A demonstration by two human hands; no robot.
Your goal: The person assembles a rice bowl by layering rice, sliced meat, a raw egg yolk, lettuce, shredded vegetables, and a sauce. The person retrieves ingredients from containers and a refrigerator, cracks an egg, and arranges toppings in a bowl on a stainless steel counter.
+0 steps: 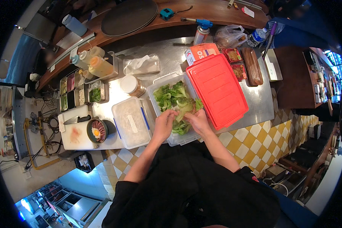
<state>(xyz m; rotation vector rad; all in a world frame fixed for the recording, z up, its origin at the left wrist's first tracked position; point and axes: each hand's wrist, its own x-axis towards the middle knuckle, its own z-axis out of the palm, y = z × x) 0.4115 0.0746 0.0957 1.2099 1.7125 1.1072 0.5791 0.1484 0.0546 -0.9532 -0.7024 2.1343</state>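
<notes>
Green lettuce leaves (167,95) fill a clear plastic container (152,100) in front of me at the counter's near edge. Over its near half, my left hand (165,124) and my right hand (198,122) are both closed on a pale green lettuce leaf (186,109). Fingers and thumbs pinch the leaf from either side; its curly end sticks out by my right fingers. Against the container's right side leans a large red lid (219,91). A lidded clear box (130,123) with blue clips stands just left of the container.
Far left, a knife (76,120) lies on a white cutting board (74,138), beside a bowl (97,131) of sliced meat and egg. Behind are metal ingredient tins (97,94), squeeze bottles (100,67) and a jar (132,86). A blow torch (202,33) stands at the back.
</notes>
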